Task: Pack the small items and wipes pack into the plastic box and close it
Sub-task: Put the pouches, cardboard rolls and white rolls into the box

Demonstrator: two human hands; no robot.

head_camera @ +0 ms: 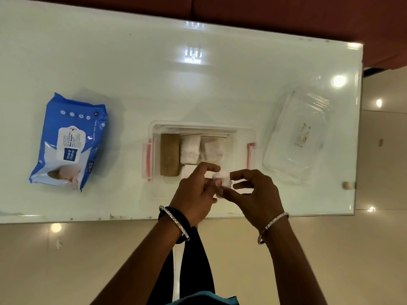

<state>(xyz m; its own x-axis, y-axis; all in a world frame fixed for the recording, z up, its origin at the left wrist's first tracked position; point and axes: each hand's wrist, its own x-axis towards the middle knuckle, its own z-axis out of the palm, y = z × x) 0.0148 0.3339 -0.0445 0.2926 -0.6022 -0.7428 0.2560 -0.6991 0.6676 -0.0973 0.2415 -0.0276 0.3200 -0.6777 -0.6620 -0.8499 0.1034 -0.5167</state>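
An open clear plastic box (244,130) with pink side latches stands mid-table. Inside it lie a brown roll (169,155) at the left, two white cotton bundles (190,150) in a zip bag and another white item near the front. My left hand (193,194) and my right hand (255,192) meet just in front of the box, both pinching a small white piece (223,179). A blue wet wipes pack (68,142) lies flat on the table at the left. The clear lid (297,137) rests on the table to the right of the box.
The white glass table (198,73) ends close to the lid at the right edge and just behind my wrists at the near edge. A small tan object (346,185) sits near the table's right corner. Beige floor lies below.
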